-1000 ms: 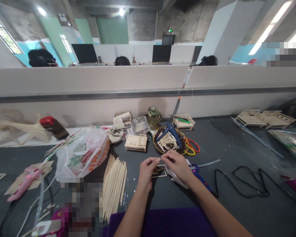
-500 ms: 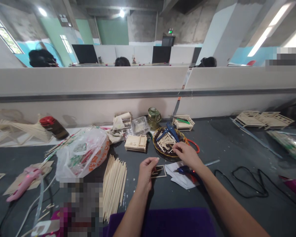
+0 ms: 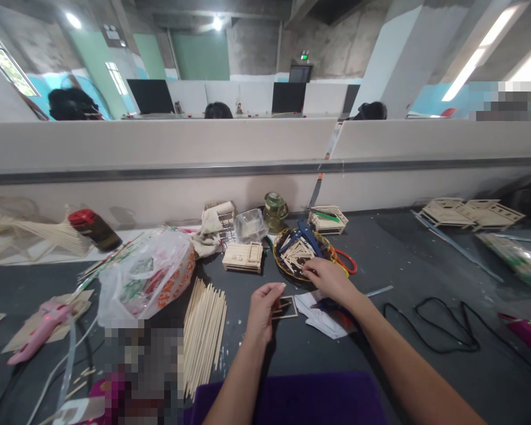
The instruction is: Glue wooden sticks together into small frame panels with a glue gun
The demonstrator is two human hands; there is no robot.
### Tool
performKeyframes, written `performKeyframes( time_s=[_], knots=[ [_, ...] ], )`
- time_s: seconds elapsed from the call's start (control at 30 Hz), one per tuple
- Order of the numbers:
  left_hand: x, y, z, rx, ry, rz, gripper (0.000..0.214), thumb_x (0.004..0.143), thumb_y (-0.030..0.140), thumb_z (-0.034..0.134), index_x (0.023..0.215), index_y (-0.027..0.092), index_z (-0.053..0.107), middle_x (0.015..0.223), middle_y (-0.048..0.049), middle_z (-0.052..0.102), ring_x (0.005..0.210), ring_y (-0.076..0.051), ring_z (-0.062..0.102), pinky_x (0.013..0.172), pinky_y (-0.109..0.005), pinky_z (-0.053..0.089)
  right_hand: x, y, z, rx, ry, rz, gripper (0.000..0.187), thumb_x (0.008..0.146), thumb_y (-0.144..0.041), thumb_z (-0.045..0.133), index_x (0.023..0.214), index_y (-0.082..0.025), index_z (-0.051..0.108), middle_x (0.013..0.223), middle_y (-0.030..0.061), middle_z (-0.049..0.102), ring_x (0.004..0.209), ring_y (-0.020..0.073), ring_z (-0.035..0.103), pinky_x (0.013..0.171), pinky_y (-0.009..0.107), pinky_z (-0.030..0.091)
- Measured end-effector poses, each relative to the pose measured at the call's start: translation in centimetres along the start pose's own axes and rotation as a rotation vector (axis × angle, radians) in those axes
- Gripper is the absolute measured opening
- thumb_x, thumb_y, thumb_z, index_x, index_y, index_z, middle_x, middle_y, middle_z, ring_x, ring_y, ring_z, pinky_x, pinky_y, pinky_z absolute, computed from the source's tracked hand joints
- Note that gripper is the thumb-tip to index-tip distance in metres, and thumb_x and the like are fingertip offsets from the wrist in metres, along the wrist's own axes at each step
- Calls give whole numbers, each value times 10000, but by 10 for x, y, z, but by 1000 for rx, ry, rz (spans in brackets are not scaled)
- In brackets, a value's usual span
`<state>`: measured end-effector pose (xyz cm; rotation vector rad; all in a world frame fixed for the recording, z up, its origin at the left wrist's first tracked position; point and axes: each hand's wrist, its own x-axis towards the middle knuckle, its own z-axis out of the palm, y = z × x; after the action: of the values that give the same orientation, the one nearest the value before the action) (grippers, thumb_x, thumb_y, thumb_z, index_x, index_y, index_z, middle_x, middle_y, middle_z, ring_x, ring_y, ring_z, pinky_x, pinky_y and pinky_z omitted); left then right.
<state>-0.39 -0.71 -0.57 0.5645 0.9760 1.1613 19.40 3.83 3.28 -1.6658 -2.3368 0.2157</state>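
Observation:
My left hand [image 3: 262,309] hovers over a small rectangular wooden stick frame [image 3: 287,307] on the dark table, its thumb and forefinger pinched on a tiny piece I cannot make out. My right hand [image 3: 330,278] reaches into the near edge of a round wire basket [image 3: 281,262] of short wooden sticks, fingers curled down among them. Blue pliers [image 3: 307,235] lie in the basket. A blue glue gun [image 3: 325,305] lies on white paper [image 3: 323,321] under my right wrist.
A bundle of long wooden sticks [image 3: 203,333] lies left of my left hand, beside a plastic bag [image 3: 148,280]. A small wooden model [image 3: 243,257], a glass jar [image 3: 275,211], a pink glue gun [image 3: 38,329] and a black cable [image 3: 442,327] lie around. A grey partition [image 3: 265,165] stands behind, with people beyond it.
My right hand left my left hand, moved right and forward to the basket, and now sits slightly further left among the sticks. My left hand stayed over the frame.

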Motion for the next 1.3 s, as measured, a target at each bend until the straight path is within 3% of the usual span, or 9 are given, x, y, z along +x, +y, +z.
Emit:
performKeyframes(
  time_s=[0.63, 0.83, 1.03, 1.1, 1.2, 1.3],
  knots=[
    [1, 0, -2, 2, -17, 2, 265, 628, 354, 785, 740, 131, 696, 582, 30, 542, 476, -37, 400, 490, -182, 314, 27, 0, 11, -153, -184, 72, 205, 835, -195, 491, 780, -178, 688, 877, 108, 712, 859, 221, 649, 692, 255, 409],
    [0, 0, -1, 18, -13, 7, 279, 623, 360, 788, 748, 128, 698, 566, 33, 522, 479, -39, 394, 489, -177, 312, 34, -3, 11, -91, -171, 124, 159, 774, -181, 535, 709, -155, 677, 824, 123, 704, 830, 222, 642, 693, 248, 401],
    [-2, 4, -1, 41, 29, 28, 268, 618, 346, 791, 753, 132, 703, 596, 32, 531, 471, -25, 358, 482, -168, 303, 19, -24, 1, 136, -57, 125, 256, 867, -293, 446, 820, -174, 669, 837, 49, 689, 761, 161, 615, 648, 222, 411],
    [-2, 4, -1, 59, 33, 49, 261, 628, 346, 784, 760, 134, 707, 606, 27, 542, 474, -25, 359, 486, -168, 307, 9, -35, 2, 314, -34, 111, 282, 877, -341, 438, 842, -170, 659, 790, 25, 676, 696, 135, 592, 614, 206, 414],
    [-2, 4, 0, 94, 38, 90, 255, 639, 349, 774, 763, 135, 715, 624, 16, 564, 498, -36, 382, 497, -172, 318, -5, -50, 7, 748, 37, 132, 237, 809, -354, 537, 782, -147, 648, 708, 18, 637, 632, 128, 539, 582, 217, 401],
    [-2, 4, 0, 129, 36, 122, 249, 645, 351, 767, 764, 137, 720, 644, 6, 584, 518, -47, 405, 501, -177, 324, -12, -58, 12, 908, 78, 171, 199, 759, -338, 590, 738, -146, 642, 646, -1, 586, 585, 116, 482, 558, 224, 373]
  ],
)
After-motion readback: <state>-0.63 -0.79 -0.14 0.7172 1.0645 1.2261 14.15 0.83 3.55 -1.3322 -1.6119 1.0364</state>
